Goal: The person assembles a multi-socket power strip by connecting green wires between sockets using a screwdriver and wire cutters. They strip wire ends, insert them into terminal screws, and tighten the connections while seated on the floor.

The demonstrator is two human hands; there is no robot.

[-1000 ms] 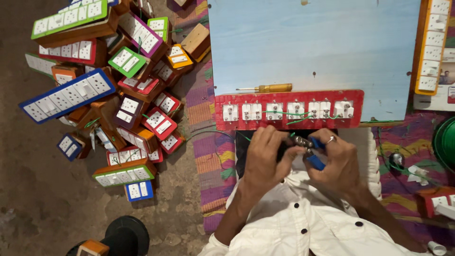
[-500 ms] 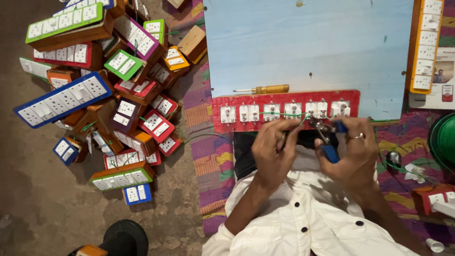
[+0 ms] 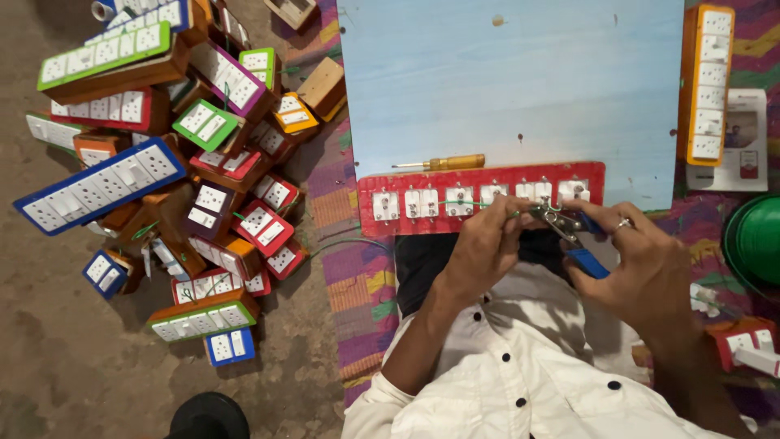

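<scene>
Gripping a pair of blue-handled pliers (image 3: 569,236), the right hand (image 3: 642,272) is closed around the handles, a ring being seen on one finger. The metal nose of the pliers is pointed toward the left hand (image 3: 479,244), whose fingertips are pinched together on a thin green wire (image 3: 471,203); whether the wire is caught in the nose of the pliers cannot be told. Both hands are held just below the near edge of a long red switch panel (image 3: 479,199), on which a row of white switches and sockets is mounted, and the green wire is run along that row.

The red panel is laid along the front edge of a pale blue desk (image 3: 520,81). A yellow-handled screwdriver (image 3: 443,163) is placed on the desk just behind the panel. An orange switch board (image 3: 705,81) with a column of white switches is stood along the desk's right side. A white buttoned shirt (image 3: 520,382) is worn by the person, beneath the hands.

A large heap of wooden switch boards (image 3: 162,162), edged in green, red, blue, orange and purple, is piled on the floor (image 3: 65,358) well to the left. A green round object (image 3: 756,240) is seen at the right edge.
</scene>
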